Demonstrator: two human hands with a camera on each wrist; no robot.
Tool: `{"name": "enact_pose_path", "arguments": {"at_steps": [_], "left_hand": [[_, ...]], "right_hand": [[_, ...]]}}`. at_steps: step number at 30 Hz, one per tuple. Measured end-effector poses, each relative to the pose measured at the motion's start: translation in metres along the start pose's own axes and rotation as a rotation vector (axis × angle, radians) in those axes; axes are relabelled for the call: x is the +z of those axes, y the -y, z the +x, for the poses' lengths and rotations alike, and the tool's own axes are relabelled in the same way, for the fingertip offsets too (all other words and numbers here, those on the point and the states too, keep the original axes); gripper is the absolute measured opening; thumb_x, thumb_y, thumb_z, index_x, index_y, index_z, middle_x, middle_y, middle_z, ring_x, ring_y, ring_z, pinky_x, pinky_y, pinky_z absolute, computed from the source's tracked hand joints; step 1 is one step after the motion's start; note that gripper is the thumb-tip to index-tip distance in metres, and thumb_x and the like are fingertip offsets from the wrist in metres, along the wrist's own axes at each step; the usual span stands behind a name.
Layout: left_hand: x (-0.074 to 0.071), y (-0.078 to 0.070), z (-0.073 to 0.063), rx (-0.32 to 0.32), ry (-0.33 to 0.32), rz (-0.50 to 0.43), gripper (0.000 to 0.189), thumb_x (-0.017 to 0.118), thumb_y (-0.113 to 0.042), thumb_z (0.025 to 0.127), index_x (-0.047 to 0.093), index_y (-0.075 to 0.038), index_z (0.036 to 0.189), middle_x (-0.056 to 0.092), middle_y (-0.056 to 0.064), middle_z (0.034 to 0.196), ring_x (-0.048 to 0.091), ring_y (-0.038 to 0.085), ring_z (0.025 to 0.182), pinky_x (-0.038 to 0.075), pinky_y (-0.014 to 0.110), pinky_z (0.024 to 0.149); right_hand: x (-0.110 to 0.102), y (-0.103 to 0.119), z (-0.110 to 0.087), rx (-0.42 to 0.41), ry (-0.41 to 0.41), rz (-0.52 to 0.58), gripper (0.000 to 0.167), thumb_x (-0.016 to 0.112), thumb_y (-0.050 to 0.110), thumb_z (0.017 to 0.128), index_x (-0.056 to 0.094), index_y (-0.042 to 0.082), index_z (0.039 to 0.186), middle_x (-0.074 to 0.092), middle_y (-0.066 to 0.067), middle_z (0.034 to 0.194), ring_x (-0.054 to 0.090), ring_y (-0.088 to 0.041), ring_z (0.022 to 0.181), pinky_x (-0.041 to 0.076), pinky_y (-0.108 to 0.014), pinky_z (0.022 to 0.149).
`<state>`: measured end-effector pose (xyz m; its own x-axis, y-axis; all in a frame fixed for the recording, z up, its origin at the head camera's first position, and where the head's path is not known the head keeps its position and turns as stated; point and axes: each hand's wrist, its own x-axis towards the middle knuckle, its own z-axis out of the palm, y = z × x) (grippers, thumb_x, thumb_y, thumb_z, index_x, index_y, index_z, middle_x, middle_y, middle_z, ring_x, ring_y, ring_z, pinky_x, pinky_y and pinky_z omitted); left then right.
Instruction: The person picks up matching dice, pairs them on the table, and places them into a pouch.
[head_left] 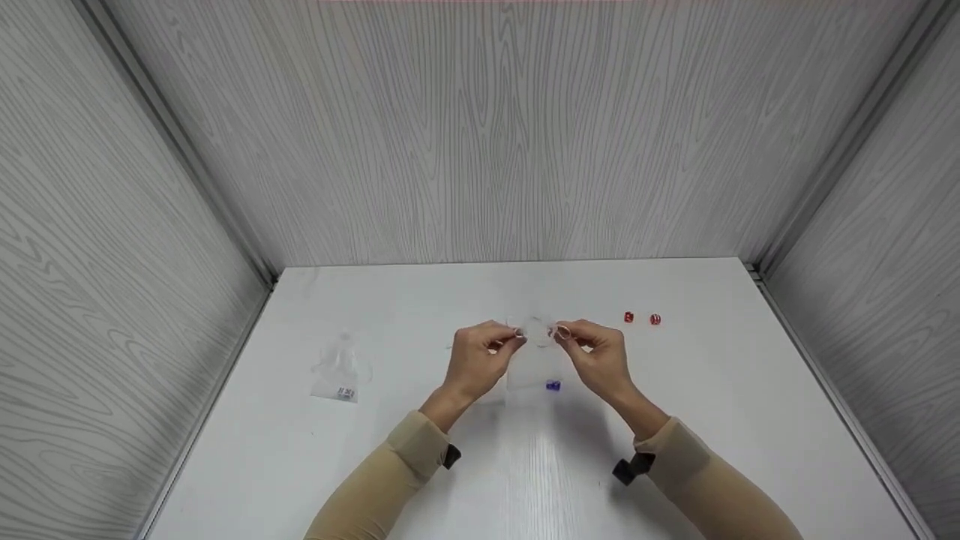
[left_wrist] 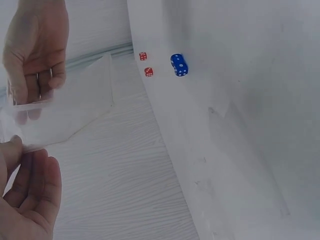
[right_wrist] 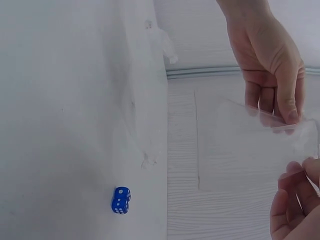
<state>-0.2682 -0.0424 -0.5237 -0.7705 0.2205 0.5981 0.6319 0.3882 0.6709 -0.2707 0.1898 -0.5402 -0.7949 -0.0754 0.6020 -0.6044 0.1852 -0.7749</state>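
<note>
Both hands (head_left: 474,364) (head_left: 602,366) near each other, thumbs against curled fingers (forearms (head_left: 379,484) angled inward).

Grey wood-grain walls (head_left: 480,135) on three sides; white tabletop (head_left: 750,420); grey strips (head_left: 853,135) along corners.

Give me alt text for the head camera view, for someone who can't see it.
A left hand and a right hand pinch a clear plastic bag above a white table. Blue dice show between the hands, two red dice lie to the right, and another clear bag to the left.
</note>
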Motion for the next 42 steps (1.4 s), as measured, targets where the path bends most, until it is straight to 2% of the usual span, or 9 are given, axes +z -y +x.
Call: {"name": "enact_pose_path", "arguments": {"at_steps": [8, 11, 16, 22, 25, 28, 32, 39, 42], "left_hand": [[-0.020, 0.009, -0.006, 0.016, 0.018, 0.081, 0.009, 0.083, -0.009, 0.102, 0.089, -0.003, 0.105, 0.087, 0.009, 0.097, 0.083, 0.019, 0.083, 0.069, 0.025, 0.077], [-0.027, 0.013, -0.008, 0.044, 0.027, 0.140, 0.007, 0.083, -0.008, 0.102, 0.089, -0.004, 0.104, 0.086, 0.009, 0.096, 0.082, 0.018, 0.082, 0.069, 0.027, 0.076], [-0.041, 0.017, -0.009, 0.064, 0.061, 0.209, 0.008, 0.082, -0.006, 0.102, 0.088, -0.003, 0.104, 0.087, 0.009, 0.096, 0.083, 0.019, 0.082, 0.070, 0.031, 0.076], [-0.054, 0.021, -0.012, 0.072, 0.080, 0.284, 0.007, 0.083, -0.006, 0.101, 0.089, -0.005, 0.103, 0.087, 0.006, 0.095, 0.082, 0.016, 0.081, 0.069, 0.031, 0.074], [-0.059, 0.022, -0.013, 0.066, 0.092, 0.309, 0.007, 0.083, -0.006, 0.101, 0.089, -0.006, 0.102, 0.087, 0.006, 0.095, 0.081, 0.016, 0.081, 0.069, 0.031, 0.074], [-0.064, 0.022, -0.014, 0.068, 0.103, 0.341, 0.006, 0.083, -0.008, 0.101, 0.089, -0.007, 0.101, 0.087, 0.005, 0.095, 0.080, 0.016, 0.080, 0.068, 0.031, 0.073], [-0.068, 0.023, -0.016, 0.078, 0.109, 0.384, 0.005, 0.084, -0.009, 0.101, 0.089, -0.009, 0.101, 0.087, 0.004, 0.095, 0.080, 0.014, 0.080, 0.066, 0.031, 0.072], [-0.071, 0.025, -0.018, 0.086, 0.132, 0.400, 0.006, 0.083, -0.008, 0.101, 0.088, -0.005, 0.100, 0.086, 0.006, 0.094, 0.081, 0.017, 0.081, 0.067, 0.035, 0.071], [-0.072, 0.026, -0.018, 0.079, 0.145, 0.398, 0.005, 0.083, -0.007, 0.100, 0.088, -0.005, 0.101, 0.086, 0.006, 0.094, 0.082, 0.018, 0.082, 0.068, 0.036, 0.072]], "right_hand": [[-0.015, -0.006, -0.006, 0.108, 0.177, -0.042, 0.029, 0.076, -0.008, 0.098, 0.082, -0.005, 0.126, 0.084, -0.026, 0.113, 0.074, 0.002, 0.098, 0.060, -0.017, 0.082], [-0.019, -0.009, -0.009, 0.173, 0.244, -0.088, 0.036, 0.078, 0.001, 0.099, 0.078, -0.002, 0.135, 0.084, -0.023, 0.122, 0.076, -0.006, 0.105, 0.061, -0.020, 0.085], [-0.022, -0.023, -0.015, 0.283, 0.331, -0.175, 0.050, 0.084, 0.021, 0.101, 0.072, 0.003, 0.147, 0.080, -0.023, 0.135, 0.080, -0.028, 0.113, 0.063, -0.027, 0.091], [-0.024, -0.043, -0.025, 0.410, 0.398, -0.247, 0.066, 0.090, 0.031, 0.097, 0.067, 0.003, 0.152, 0.074, -0.024, 0.146, 0.079, -0.034, 0.118, 0.066, -0.038, 0.096], [-0.024, -0.050, -0.029, 0.442, 0.419, -0.267, 0.069, 0.092, 0.032, 0.095, 0.068, 0.002, 0.151, 0.073, -0.023, 0.148, 0.078, -0.036, 0.119, 0.066, -0.042, 0.097], [-0.023, -0.055, -0.032, 0.452, 0.448, -0.277, 0.068, 0.095, 0.030, 0.093, 0.069, 0.001, 0.149, 0.075, -0.022, 0.146, 0.077, -0.036, 0.120, 0.065, -0.046, 0.099], [-0.021, -0.060, -0.034, 0.431, 0.477, -0.299, 0.060, 0.096, 0.023, 0.091, 0.074, -0.001, 0.141, 0.080, -0.019, 0.133, 0.077, -0.034, 0.118, 0.065, -0.049, 0.103], [-0.019, -0.062, -0.036, 0.415, 0.496, -0.375, 0.031, 0.093, 0.014, 0.091, 0.085, 0.006, 0.120, 0.083, -0.007, 0.109, 0.073, -0.018, 0.099, 0.062, -0.029, 0.090], [-0.018, -0.062, -0.036, 0.417, 0.502, -0.396, 0.024, 0.091, 0.013, 0.092, 0.087, 0.008, 0.116, 0.083, -0.005, 0.104, 0.070, -0.014, 0.093, 0.059, -0.027, 0.085]]}}
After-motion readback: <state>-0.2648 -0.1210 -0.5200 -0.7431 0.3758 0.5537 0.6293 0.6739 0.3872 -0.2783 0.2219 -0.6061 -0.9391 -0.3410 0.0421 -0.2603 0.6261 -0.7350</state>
